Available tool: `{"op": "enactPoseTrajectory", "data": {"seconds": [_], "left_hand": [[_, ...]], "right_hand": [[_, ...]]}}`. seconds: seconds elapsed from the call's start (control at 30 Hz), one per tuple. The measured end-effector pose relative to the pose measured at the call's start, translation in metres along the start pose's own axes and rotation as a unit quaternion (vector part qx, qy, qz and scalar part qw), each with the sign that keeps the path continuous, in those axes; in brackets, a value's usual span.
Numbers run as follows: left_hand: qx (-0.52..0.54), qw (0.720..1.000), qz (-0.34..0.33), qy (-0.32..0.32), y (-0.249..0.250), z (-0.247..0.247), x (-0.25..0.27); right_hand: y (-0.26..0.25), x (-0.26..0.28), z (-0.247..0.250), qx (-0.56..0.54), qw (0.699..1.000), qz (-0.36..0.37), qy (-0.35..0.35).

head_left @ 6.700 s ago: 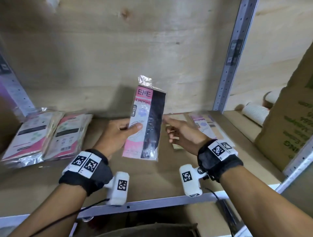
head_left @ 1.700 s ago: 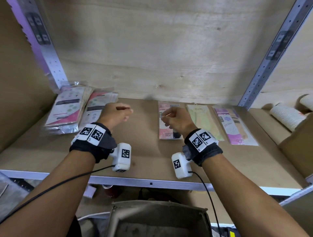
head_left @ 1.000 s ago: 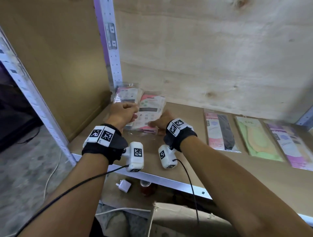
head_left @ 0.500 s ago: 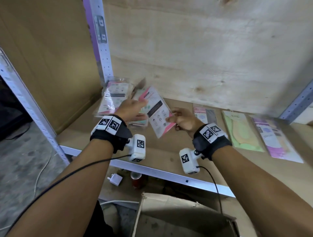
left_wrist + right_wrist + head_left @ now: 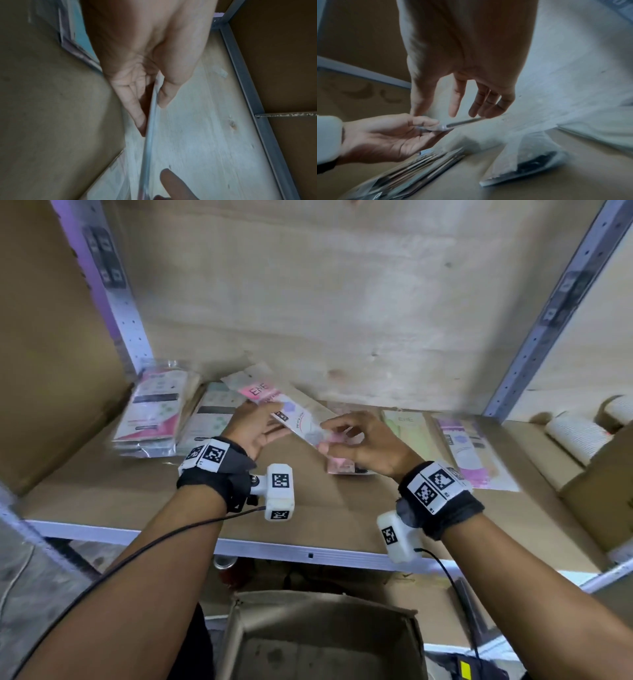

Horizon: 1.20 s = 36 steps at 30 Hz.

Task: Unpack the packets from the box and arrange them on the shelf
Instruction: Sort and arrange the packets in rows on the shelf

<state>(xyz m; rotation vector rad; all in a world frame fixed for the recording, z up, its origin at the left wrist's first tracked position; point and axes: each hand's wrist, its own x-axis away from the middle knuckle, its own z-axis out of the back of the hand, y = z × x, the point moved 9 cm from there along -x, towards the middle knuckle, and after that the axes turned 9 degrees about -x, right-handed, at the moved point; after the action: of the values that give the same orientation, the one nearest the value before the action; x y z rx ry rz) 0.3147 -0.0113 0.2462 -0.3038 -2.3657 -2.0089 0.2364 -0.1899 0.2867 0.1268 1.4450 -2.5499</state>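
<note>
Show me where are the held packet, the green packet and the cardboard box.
held packet (image 5: 265, 392), head view, on its pink label.
green packet (image 5: 407, 426), head view, on its upper half.
cardboard box (image 5: 236, 631), head view, on its left wall.

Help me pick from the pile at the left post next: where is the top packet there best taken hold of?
Probably by its near short edge, coming from the shelf front. The top packet lies flat on a stack against the left post, so that edge faces the person and looks free for a thumb-over, fingers-under pinch. Both hands are busy with the held packet.
</note>
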Motion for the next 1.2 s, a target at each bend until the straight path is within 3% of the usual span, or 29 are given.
{"op": "enactPoseTrajectory", "data": {"seconds": [0.1,0.17,0.27,0.53,0.63,0.87,1.03,1.13,1.2], "left_hand": [[-0.011,1.0,-0.01,-0.016,-0.005,-0.019,0.0],[-0.017,0.999,-0.009,-0.049,-0.011,-0.036,-0.002],[-0.003,0.996,0.003,-0.087,-0.023,-0.058,-0.008],[0.012,0.997,0.037,-0.066,-0.047,-0.076,-0.033],[-0.001,0.998,0.033,-0.049,-0.049,-0.075,-0.039],[-0.041,0.996,-0.008,0.079,-0.042,-0.032,-0.043],[-0.112,0.989,-0.05,0.085,-0.036,-0.019,-0.038],[-0.192,0.973,-0.089,0.097,-0.025,-0.013,-0.035],[-0.232,0.962,-0.081,0.118,-0.022,-0.006,-0.034]], "right_hand": [[0.029,0.003,0.032,-0.009,0.994,-0.038,0.098],[0.053,0.006,0.047,0.004,0.988,-0.089,0.128],[0.082,0.011,0.048,-0.113,0.976,-0.163,0.091],[0.092,0.017,0.05,-0.288,0.944,-0.163,-0.004],[0.097,0.021,0.052,-0.282,0.944,-0.168,-0.031],[0.106,0.038,0.06,-0.208,0.956,-0.187,-0.092],[0.108,0.046,0.059,-0.203,0.952,-0.196,-0.116],[0.108,0.047,0.06,-0.204,0.953,-0.197,-0.109],[0.108,0.047,0.06,-0.204,0.953,-0.198,-0.101]]}}
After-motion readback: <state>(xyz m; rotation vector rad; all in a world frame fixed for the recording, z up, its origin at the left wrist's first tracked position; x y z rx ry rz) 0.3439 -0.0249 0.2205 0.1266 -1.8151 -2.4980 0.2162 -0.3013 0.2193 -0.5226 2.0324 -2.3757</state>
